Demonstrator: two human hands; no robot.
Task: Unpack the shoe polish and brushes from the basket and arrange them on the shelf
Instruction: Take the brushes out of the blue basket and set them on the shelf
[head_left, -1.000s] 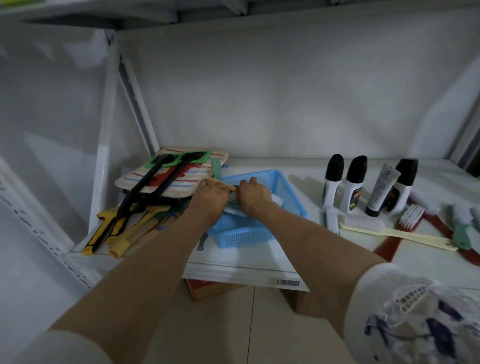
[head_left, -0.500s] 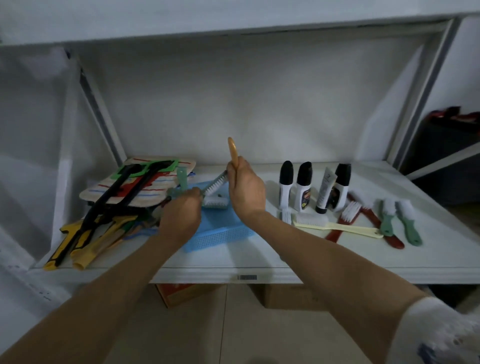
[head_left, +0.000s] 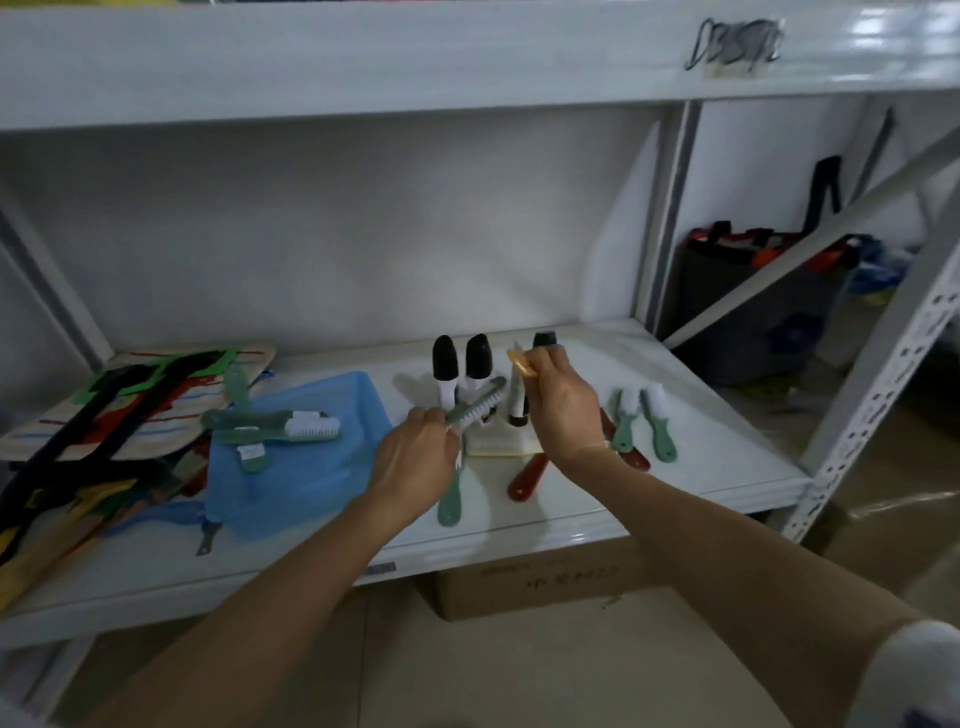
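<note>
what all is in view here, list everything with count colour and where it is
basket: 1, blue, left-centre of the shelf
brushes in basket: about 3, green, lying across the basket
polish bottles: at least 3, white with black caps, standing at the back, partly hidden by the hands
brushes on shelf: 2 green at the right, plus a red handle and a cream one under the hands
pile of tools and a striped board: count unclear, mixed colours, far left
shelf: 1, white
cardboard box: 1, brown, on the floor beneath
dark bag: 1, black and red, right background
left hand: holds a green brush
right hand: holds an orange-handled brush
</note>
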